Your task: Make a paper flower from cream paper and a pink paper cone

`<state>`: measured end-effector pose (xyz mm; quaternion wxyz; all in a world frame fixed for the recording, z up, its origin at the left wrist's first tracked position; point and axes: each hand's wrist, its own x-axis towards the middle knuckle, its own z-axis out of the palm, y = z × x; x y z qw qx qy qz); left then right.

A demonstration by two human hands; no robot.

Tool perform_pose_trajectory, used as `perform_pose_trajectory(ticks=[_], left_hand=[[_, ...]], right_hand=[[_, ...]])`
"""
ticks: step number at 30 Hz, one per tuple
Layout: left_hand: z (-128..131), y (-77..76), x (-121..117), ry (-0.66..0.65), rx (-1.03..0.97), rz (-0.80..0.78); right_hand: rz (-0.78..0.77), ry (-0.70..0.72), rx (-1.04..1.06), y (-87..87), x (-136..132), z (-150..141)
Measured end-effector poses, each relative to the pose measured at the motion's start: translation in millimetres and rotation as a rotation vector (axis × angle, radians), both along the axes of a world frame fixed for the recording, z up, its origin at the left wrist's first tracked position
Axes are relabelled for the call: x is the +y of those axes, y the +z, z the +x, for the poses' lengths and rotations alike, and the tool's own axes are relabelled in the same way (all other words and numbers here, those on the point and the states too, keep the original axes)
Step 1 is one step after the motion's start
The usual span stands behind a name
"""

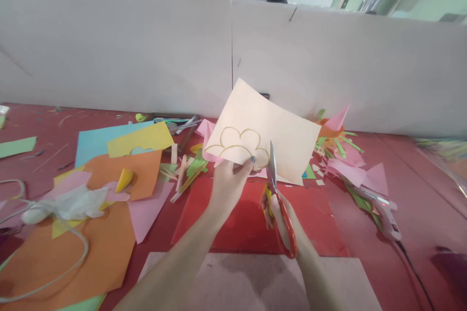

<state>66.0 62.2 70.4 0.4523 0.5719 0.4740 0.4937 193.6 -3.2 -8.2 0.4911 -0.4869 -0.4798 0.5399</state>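
My left hand (228, 182) pinches the lower edge of a pale peach paper sheet (288, 131) and holds it up above the table. A flower outline (235, 143) is drawn in yellow on the sheet's lower left. My right hand (279, 214) grips red-handled scissors (279, 199) with fingers through the handles. The blades point up and meet the sheet's bottom edge just right of the drawn flower. A red sheet (251, 223) lies flat under both hands.
Orange (65, 252), blue, yellow (140, 139) and pink sheets lie at left with a white cable (69, 262). Pink and green scraps (343, 155) pile at right beside a glue gun (385, 214). A cardboard wall (146, 48) backs the table. A pale sheet (255, 282) lies nearest me.
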Motion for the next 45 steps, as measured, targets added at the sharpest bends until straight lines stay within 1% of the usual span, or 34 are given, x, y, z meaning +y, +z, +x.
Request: perform_pose_trajectory(ticks=[3,10,15,19,24,29,33,39,45], left_hand=[[0,-2.6,0,-0.006,0.003,0.020],[2,-1.0,-4,-0.003,-0.002,0.042],[4,-1.2,-5,0.009,0.040,0.051],[4,-1.8,-6,0.006,0.078,0.044],[4,0.1,-6,0.014,0.071,0.026],[4,0.8,-7,0.040,0.075,0.042],[4,-0.1,-7,0.031,0.075,0.028],[4,-2.0,-6,0.032,0.105,0.016],[4,-3.7,-5,0.019,0.048,0.021]], right_hand=[[0.006,0.008,-0.018,-2.2,2,2],[0.018,-0.030,-0.047,7.8,-4,0],[0.015,-0.045,-0.052,11.5,-5,-1],[0.009,-0.048,-0.050,12.0,-4,-1],[-0.009,-0.075,-0.047,12.2,-5,-1],[-0.027,-0.078,-0.055,14.9,-6,-2],[-0.028,-0.095,-0.072,14.4,-6,-2],[-0.036,-0.080,-0.067,14.6,-5,-1],[-0.065,-0.098,-0.089,17.1,-6,-1]])
